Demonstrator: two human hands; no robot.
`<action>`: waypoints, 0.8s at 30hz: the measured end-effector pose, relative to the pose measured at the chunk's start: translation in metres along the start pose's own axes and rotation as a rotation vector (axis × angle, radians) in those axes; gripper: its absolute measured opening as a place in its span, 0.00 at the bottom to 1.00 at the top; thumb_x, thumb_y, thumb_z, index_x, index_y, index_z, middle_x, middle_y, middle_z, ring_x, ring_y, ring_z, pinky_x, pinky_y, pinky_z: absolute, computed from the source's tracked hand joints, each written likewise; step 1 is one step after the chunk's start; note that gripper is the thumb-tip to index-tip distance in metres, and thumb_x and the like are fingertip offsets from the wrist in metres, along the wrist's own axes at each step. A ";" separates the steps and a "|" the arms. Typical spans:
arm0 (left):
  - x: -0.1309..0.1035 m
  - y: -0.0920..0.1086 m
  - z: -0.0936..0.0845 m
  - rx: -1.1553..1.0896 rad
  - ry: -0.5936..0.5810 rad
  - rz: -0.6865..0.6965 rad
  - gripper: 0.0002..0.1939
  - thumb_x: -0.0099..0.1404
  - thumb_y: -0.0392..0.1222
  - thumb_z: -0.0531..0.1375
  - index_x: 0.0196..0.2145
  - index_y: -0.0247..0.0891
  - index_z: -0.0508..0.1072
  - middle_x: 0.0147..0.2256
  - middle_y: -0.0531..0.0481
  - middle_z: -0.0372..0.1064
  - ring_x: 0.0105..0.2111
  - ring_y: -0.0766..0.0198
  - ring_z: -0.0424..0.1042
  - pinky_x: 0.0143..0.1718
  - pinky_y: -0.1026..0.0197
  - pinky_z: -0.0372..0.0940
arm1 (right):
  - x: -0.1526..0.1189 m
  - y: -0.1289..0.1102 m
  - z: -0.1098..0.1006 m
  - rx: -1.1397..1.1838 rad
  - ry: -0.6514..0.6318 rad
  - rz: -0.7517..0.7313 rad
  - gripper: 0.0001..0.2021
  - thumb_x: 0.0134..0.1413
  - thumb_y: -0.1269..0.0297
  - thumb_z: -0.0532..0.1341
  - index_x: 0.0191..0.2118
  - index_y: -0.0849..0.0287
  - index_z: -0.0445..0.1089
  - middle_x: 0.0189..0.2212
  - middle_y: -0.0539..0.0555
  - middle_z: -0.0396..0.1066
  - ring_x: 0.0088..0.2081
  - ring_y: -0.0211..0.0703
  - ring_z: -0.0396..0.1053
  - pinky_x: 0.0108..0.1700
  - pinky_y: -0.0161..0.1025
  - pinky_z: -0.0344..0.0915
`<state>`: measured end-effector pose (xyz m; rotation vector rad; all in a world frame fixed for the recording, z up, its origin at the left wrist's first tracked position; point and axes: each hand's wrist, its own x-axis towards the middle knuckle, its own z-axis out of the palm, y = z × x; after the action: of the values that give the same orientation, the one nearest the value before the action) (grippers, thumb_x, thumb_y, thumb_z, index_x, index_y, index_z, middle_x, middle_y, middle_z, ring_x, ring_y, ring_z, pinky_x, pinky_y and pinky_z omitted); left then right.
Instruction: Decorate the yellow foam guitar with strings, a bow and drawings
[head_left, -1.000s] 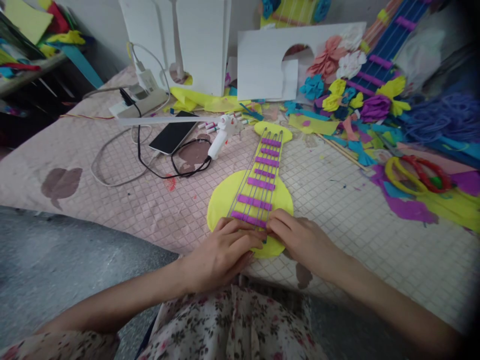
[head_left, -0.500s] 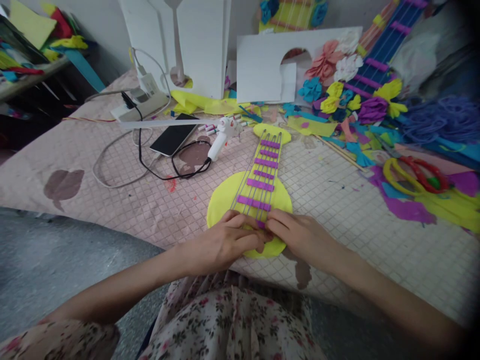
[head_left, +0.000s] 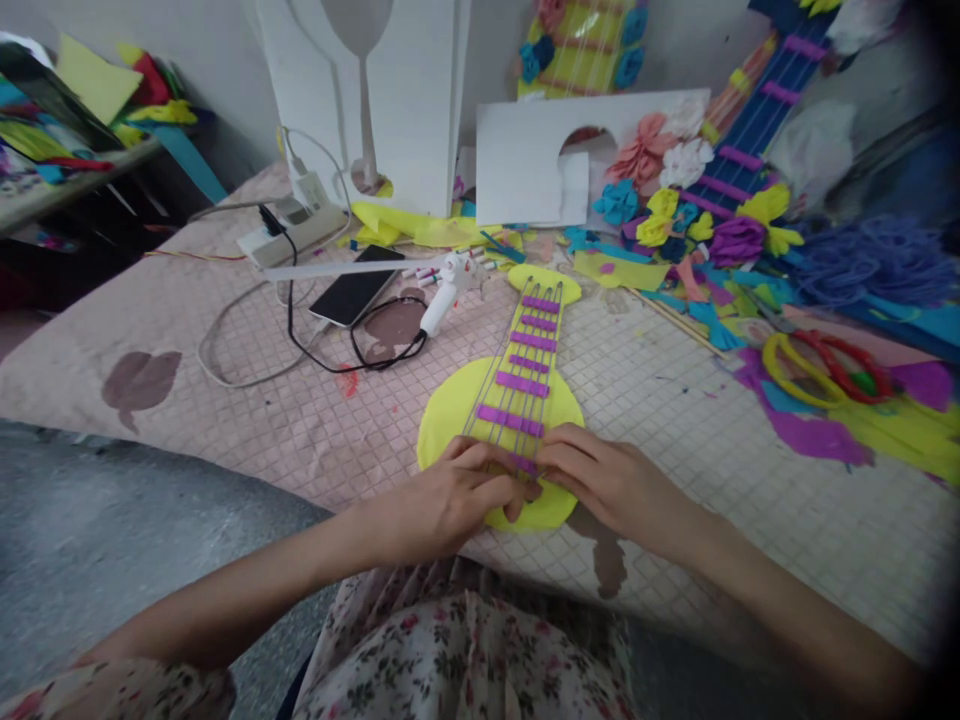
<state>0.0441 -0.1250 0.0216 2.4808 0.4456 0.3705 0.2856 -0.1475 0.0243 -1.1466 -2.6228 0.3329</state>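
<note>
A yellow paper guitar (head_left: pixel 448 412) lies flat on the table, its neck pointing away from me. Several grey strings run along it, crossed by purple paper strips (head_left: pixel 511 420). Over the lower body, my left hand (head_left: pixel 459 497) is closed, its fingers bent and pressed at the left end of the lowest purple strip (head_left: pixel 525 464). From the other side, my right hand (head_left: pixel 600 475) has its fingers together, the tips pinching at that strip's right end. The fingers cover most of this strip and the lower string ends.
A white glue gun (head_left: pixel 444 295) with a black cord lies beyond the guitar, near a phone (head_left: pixel 357 286) and a power strip (head_left: pixel 292 235). Scissors (head_left: pixel 806 365) rest among paper scraps at right. White cut boards (head_left: pixel 517 165) and a blue paper guitar (head_left: pixel 757 125) lean at the back.
The whole view has shifted slightly, so the scene sits a little lower. Both hands stay at the lowest purple strip, with only slight finger movement.
</note>
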 end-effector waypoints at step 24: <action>0.006 -0.022 -0.013 0.045 -0.106 0.242 0.13 0.67 0.29 0.51 0.47 0.38 0.65 0.49 0.49 0.71 0.49 0.60 0.65 0.54 0.56 0.55 | 0.211 0.008 0.021 1.249 0.370 0.963 0.14 0.53 0.61 0.65 0.36 0.57 0.57 0.20 0.45 0.67 0.17 0.33 0.65 0.16 0.30 0.62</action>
<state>0.0400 -0.0985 0.0198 2.5908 0.1107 0.3248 0.1455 0.0121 0.0320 -1.5295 -0.9242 1.4441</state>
